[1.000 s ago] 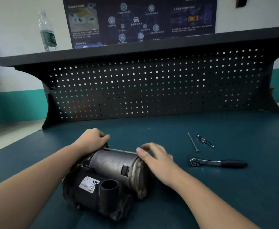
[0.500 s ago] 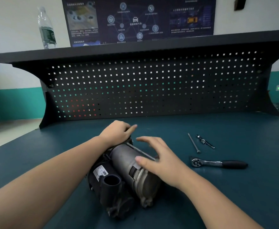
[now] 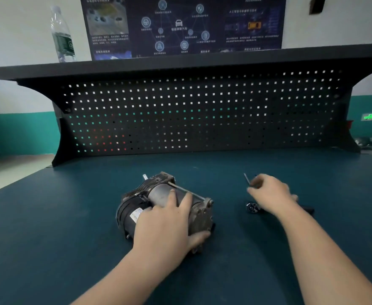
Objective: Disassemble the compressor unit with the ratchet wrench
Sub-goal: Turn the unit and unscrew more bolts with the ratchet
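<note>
The compressor unit (image 3: pixel 165 208) is laid on its side on the blue-green workbench (image 3: pixel 224 164), a little left of the middle of the view, with its long axis running from about 10 o'clock to about 4 o'clock. The left hand (image 3: pixel 167 225) is spread flat over the grey cylindrical body, with the fingers extended across the top and the thumb hooked at the metal end plate; the body is pressed down rather than enclosed. From its cast metal housing and dark motor part, the unit is judged to be heavy and fully stiff, so no deformation is expected, but the round body can roll and the worn metal may be somewhat slippery. A firm hold is best taken where the palm already sits, across the cylinder, or at the flanged end plate where the edges give grip. A long through-bolt (image 3: pixel 187 191) is seen along the upper side of the body. At about 3 o'clock from the unit, well apart from it, the ratchet wrench (image 3: pixel 252 207) is lying, with its head visible and its handle mostly covered. The right hand (image 3: pixel 268 194) is held over it with the fingers curled; if something is pinched cannot be told, because of blur. A thin rod (image 3: pixel 246 178) projects beyond the knuckles.
</note>
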Available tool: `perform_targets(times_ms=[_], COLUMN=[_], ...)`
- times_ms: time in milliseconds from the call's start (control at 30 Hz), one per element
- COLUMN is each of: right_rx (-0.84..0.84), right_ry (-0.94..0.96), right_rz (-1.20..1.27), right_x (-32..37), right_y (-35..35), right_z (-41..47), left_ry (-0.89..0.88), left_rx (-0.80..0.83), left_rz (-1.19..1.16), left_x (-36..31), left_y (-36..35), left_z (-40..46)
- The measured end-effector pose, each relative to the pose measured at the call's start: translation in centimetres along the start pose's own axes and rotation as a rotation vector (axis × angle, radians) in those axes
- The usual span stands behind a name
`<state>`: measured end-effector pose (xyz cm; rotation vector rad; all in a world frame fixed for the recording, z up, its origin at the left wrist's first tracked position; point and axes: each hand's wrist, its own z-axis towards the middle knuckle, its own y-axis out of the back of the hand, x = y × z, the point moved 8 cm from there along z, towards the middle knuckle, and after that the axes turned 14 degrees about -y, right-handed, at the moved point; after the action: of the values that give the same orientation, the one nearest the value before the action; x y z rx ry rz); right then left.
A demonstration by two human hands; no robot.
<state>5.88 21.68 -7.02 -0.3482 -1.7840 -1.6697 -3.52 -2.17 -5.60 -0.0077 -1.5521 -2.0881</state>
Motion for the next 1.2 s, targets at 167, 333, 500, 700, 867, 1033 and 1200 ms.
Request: perform_targets(times_ms=[167, 333, 500, 700, 867, 1033, 1200], right_rx=[0.227, 0.315, 0.3, 0.199, 0.443, 0.642, 0.563], right_ry=[-0.07, -0.022, 0.023, 0.202, 0.51, 0.653, 0.688], right_rz=[-0.114, -0.297, -0.23, -0.003, 0.348, 0.348, 0.095], right_x=[-2.8, -3.6, -3.4, -0.1, 6.0, 7.4, 7.4], right_y=[-1.1, -1.7, -1.6, 1.0, 0.7, -1.6, -3.3], right_z=[1.4, 1.3, 1.8, -0.9, -7.6, -11.9, -12.6], left_ry=[-0.129, -0.245, -0.305, -0.122, 0.024, 0.63, 0.698], left_rx=[-0.109, -0.034, -0.014, -0.248, -0.392, -0.509, 0.042], left_rz=[0.009, -0.201, -0.292, -0.364, -0.527, -1.488, -2.063], left_x=[2.3, 6.8, 7.7, 7.7, 7.6, 5.3, -2.0], left_y=[-0.9, -2.5, -3.2, -2.3, -0.1, -1.8, -4.1], left_z=[0.9, 2.2, 3.3, 2.8, 1.6, -2.5, -1.2])
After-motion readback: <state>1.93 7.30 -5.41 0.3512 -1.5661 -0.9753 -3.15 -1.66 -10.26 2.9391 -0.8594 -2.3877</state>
